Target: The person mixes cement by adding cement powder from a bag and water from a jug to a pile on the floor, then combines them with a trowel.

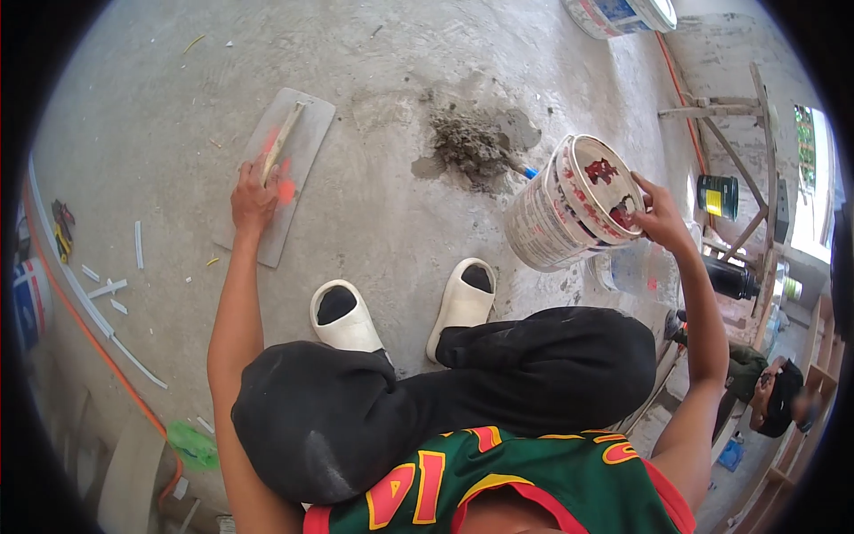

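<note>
My left hand (pixel 255 199) is wrapped around the handle of a flat rectangular plastering float (pixel 305 142), which lies on or just above the concrete floor. Red marks show near its grip. On the right, my right hand (pixel 659 214) grips the edge of a paint-stained white bucket (pixel 550 206), tilted, with red patches on its round end. A heap of wet grey mortar (pixel 464 142) lies on the floor between my hands. Beside the bucket, a tool with a blue handle (pixel 531 172) pokes out of the heap, partly hidden.
Another bucket (pixel 614 13) stands at the top. A wooden frame (pixel 765 160), a dark can (pixel 717 197) and a seated person (pixel 772 392) are at right. White plastic strips (pixel 139 245), pliers (pixel 62 233) and an orange cord (pixel 107 367) lie at left.
</note>
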`<state>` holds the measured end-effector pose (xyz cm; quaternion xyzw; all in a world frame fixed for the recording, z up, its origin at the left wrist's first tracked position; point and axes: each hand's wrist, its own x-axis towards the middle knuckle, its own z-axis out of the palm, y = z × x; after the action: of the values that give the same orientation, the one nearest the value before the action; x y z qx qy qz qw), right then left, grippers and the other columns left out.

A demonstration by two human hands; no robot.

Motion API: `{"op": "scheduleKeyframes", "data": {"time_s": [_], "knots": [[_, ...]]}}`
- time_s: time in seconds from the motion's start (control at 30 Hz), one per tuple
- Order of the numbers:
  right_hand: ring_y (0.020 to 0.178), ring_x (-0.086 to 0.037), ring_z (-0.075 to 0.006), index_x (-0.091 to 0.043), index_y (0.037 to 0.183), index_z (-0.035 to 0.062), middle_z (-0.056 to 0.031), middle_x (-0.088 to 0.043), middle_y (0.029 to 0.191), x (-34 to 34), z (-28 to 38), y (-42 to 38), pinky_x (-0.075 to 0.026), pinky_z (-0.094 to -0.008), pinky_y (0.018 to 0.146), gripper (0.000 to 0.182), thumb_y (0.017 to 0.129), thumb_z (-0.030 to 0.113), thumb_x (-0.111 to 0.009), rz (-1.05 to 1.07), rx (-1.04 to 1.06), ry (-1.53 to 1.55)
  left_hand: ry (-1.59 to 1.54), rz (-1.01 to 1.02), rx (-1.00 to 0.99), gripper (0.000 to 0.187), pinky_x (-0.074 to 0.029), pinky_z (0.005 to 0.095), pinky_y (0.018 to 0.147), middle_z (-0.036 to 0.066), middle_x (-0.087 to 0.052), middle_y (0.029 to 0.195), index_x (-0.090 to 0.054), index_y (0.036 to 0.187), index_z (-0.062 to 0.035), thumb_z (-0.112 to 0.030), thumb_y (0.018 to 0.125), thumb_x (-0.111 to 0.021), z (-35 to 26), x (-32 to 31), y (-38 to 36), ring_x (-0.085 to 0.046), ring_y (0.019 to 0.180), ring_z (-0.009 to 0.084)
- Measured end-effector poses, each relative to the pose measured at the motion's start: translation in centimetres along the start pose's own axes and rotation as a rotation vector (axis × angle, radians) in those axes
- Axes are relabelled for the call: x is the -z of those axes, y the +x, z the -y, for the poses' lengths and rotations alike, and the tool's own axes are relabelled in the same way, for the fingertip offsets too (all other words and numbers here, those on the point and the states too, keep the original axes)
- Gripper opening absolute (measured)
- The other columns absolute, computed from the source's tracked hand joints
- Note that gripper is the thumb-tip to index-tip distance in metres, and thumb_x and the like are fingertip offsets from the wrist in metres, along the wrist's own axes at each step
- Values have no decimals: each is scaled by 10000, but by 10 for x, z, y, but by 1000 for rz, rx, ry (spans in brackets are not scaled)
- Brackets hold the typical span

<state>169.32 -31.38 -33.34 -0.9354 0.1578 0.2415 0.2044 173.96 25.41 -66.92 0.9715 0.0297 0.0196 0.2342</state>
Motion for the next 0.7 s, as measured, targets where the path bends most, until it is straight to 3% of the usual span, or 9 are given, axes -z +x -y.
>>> {"op": "scheduleKeyframes", "data": {"time_s": [0.2, 0.33, 0.43, 0.53, 0.7], "knots": [[529, -577, -138, -451, 1404, -35, -119, -625, 717, 4, -2, -18, -483, -291, 500, 714, 708, 33, -597, 36, -2, -123, 15, 3, -1, 437, -525, 461, 750, 157, -585, 1081, -577, 1290, -107, -396, 969, -512, 0, -2, 2, -643, 901, 379], [656, -685, -284, -511, 1341, -48, -244, -670, 816, -8, 6, 4, -546, -371, 624, 688, 659, -12, -598, 173, -95, -325, 16, -4, -10, 437, -521, 467, 751, 159, -588, 1072, -580, 1287, -107, -400, 972, -506, 1, -2, 1, -641, 902, 385], [809, -687, -384, -543, 1297, -63, -292, -672, 918, -26, -17, 32, -549, -412, 734, 681, 618, -39, -580, 218, 162, -557, 16, -1, -3, 435, -521, 467, 753, 155, -590, 1069, -582, 1286, -111, -403, 975, -502, 0, 1, 1, -642, 901, 386], [908, -657, -428, -560, 1269, -74, -305, -658, 975, -41, -20, 54, -535, -436, 802, 679, 591, -39, -571, 251, 213, -693, 6, -5, -5, 433, -521, 467, 754, 152, -589, 1065, -582, 1288, -118, -407, 976, -501, -2, 2, 0, -641, 901, 389], [856, -667, -422, -642, 1057, -81, -289, -667, 873, -45, 3, 83, -543, -447, 758, 481, 585, -20, -568, 268, 242, -739, 3, -10, 0, 431, -519, 470, 756, 153, -589, 1059, -582, 1287, -123, -410, 975, -505, 1, 0, 0, -638, 907, 396]]}}
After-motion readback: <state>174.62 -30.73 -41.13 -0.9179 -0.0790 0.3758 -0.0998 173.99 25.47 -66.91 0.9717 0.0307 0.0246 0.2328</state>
